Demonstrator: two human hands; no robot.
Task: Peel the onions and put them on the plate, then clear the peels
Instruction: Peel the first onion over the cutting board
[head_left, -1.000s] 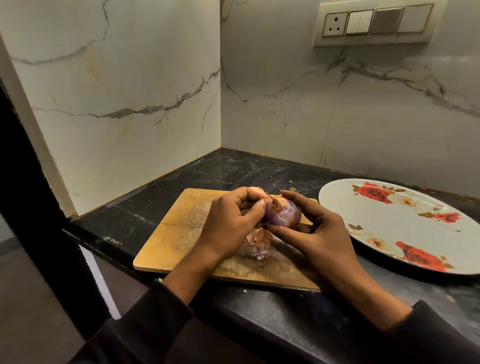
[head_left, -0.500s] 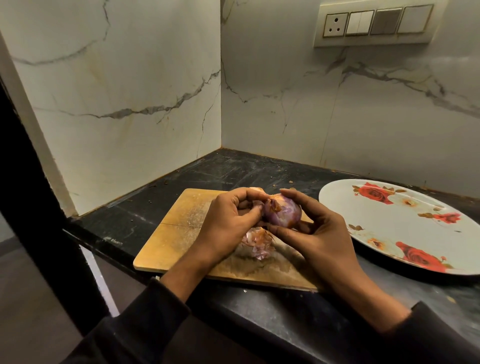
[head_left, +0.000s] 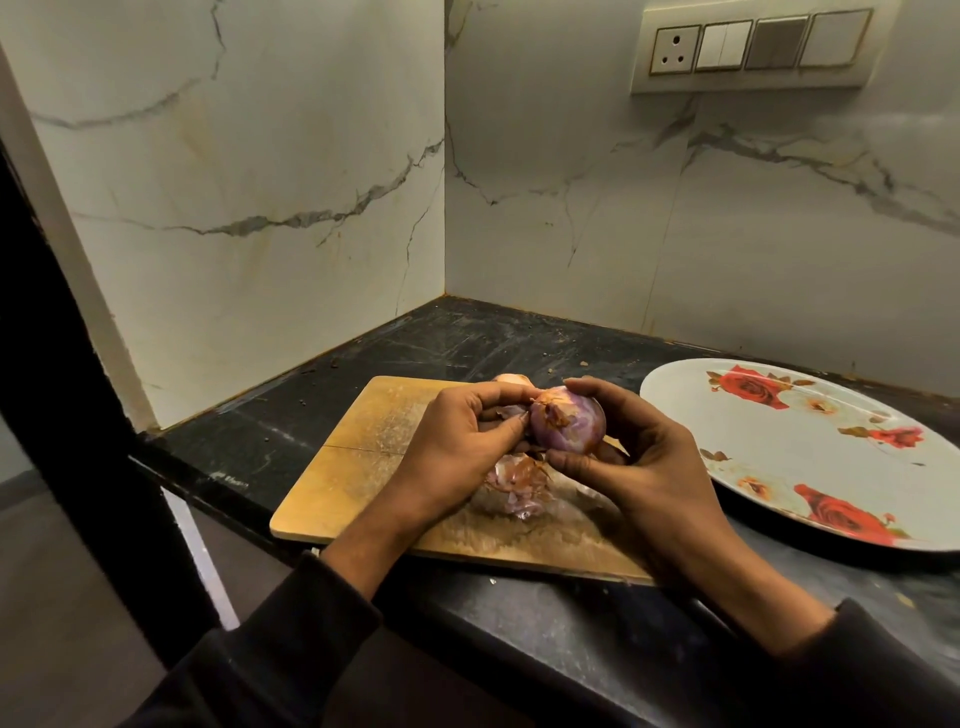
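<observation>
Status at inspection: the task is in its early-to-middle stage, by my reading. One round purple-skinned onion (head_left: 569, 423) is held above the rectangular pale wooden chopping board (head_left: 358, 467), which lies along the front edge of the dark speckled stone worktop (head_left: 467, 338). The right hand (head_left: 639, 467) holds this onion with its fingers curled over the top and the thumb underneath. The left hand (head_left: 457, 452) is closed in a narrow pinch at the onion's left end, where a tuft of dry orange-brown skin (head_left: 553, 413) remains attached; most of the visible surface looks glossy and stripped, so peeling of this onion appears nearly complete but not finished. A heap of loose papery purple-and-brown peels (head_left: 514, 488) lies on the board directly below the hands. Part of a second pale onion (head_left: 511, 379) shows behind the left hand near the board's rear edge; whether it is peeled cannot be determined. The large oval white plate with red rose print (head_left: 810, 452) sits toward the right edge of the worktop, just beside the board, and no onion is seen on it. Outstanding items, as judged: removal of the last skin, transfer of the onions to the plate, and clearing of the peels, none of which has begun. Small flecks of debris also lie scattered on the worktop.
</observation>
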